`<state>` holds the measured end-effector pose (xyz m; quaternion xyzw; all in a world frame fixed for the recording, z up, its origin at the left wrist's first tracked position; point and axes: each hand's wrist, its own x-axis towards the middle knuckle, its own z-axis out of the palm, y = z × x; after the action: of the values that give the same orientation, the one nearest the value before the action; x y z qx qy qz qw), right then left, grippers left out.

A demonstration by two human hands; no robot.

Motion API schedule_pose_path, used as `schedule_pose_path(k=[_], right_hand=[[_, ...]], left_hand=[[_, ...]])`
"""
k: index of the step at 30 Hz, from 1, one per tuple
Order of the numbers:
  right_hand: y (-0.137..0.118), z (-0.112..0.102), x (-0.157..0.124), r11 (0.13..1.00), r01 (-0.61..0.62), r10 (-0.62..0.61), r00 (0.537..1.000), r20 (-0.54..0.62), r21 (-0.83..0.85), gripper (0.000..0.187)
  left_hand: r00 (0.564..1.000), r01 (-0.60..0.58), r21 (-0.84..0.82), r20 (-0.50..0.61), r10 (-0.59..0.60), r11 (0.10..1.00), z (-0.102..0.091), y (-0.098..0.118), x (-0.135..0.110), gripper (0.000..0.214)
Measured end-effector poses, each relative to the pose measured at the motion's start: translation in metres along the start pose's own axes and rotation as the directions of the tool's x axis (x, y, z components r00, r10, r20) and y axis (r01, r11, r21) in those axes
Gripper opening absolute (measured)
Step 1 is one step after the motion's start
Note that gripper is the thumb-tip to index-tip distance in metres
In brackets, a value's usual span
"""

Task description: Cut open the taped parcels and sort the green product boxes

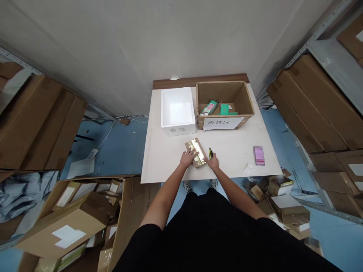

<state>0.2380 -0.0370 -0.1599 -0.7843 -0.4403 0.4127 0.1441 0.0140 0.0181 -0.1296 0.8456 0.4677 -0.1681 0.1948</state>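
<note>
A small cardboard parcel (200, 150) with shiny tape and a pale label strip lies at a slant near the table's front edge. My left hand (187, 158) rests on its left side, fingers spread over the top. At the parcel's lower right corner is my right hand (213, 162), closed around a yellow-and-black utility knife (210, 152) that points away from me. Fingers of the right hand reach the parcel's edge. Whether the blade is out is too small to tell.
Behind the parcel stand a white foam box (181, 130) and an open carton (200, 123) with green boxes inside. A purple packet (259, 155) lies at the table's right. A large carton (129, 211) full of parcels stands lower left; more boxes (289, 207) lie right, below the table.
</note>
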Motion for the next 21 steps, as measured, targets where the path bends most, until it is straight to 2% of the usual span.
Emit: schedule_pose_path(k=[3, 6, 9, 11, 13, 14, 16, 18, 21], right_hand=[[-0.022, -0.014, 0.029, 0.996, 0.007, -0.011, 0.999, -0.04, -0.093, 0.073], [-0.05, -0.031, 0.065, 0.98, 0.059, -0.066, 0.997, -0.033, -0.188, 0.075], [-0.062, -0.042, 0.085, 0.972, 0.146, -0.145, 0.989, 0.017, -0.185, 0.073], [-0.052, -0.044, 0.084, 0.982, 0.179, -0.178, 0.984, 0.027, -0.054, 0.058], [-0.029, -0.044, 0.074, 0.976, 0.146, -0.152, 0.988, 0.028, 0.163, 0.043], [-0.015, -0.043, 0.067, 0.955, 0.111, -0.13, 0.99, 0.05, 0.276, 0.04], [0.013, -0.039, 0.051, 0.901, 0.048, -0.118, 0.984, 0.135, 0.432, 0.042], [0.036, -0.034, 0.038, 0.862, 0.006, -0.137, 0.965, 0.222, 0.507, 0.044], [0.049, -0.028, 0.027, 0.83, -0.022, -0.169, 0.942, 0.289, 0.557, 0.047]], left_hand=[[0.978, 0.194, -0.06, -0.062, -0.198, 0.979, 0.015, 0.026, -0.002, 0.089], [0.906, 0.398, -0.105, -0.11, -0.408, 0.911, 0.026, 0.062, 0.004, 0.088], [0.852, 0.493, -0.126, -0.129, -0.507, 0.861, 0.028, 0.087, 0.013, 0.082], [0.863, 0.464, -0.134, -0.154, -0.481, 0.875, 0.026, 0.089, 0.015, 0.077], [0.893, 0.394, -0.135, -0.177, -0.414, 0.909, 0.024, 0.081, 0.013, 0.073], [0.908, 0.359, -0.133, -0.18, -0.379, 0.924, 0.024, 0.074, 0.011, 0.073], [0.938, 0.288, -0.121, -0.163, -0.305, 0.95, 0.024, 0.061, 0.006, 0.078], [0.965, 0.221, -0.095, -0.124, -0.232, 0.971, 0.026, 0.05, 0.002, 0.085], [0.983, 0.168, -0.067, -0.062, -0.172, 0.984, 0.03, 0.043, 0.002, 0.082]])
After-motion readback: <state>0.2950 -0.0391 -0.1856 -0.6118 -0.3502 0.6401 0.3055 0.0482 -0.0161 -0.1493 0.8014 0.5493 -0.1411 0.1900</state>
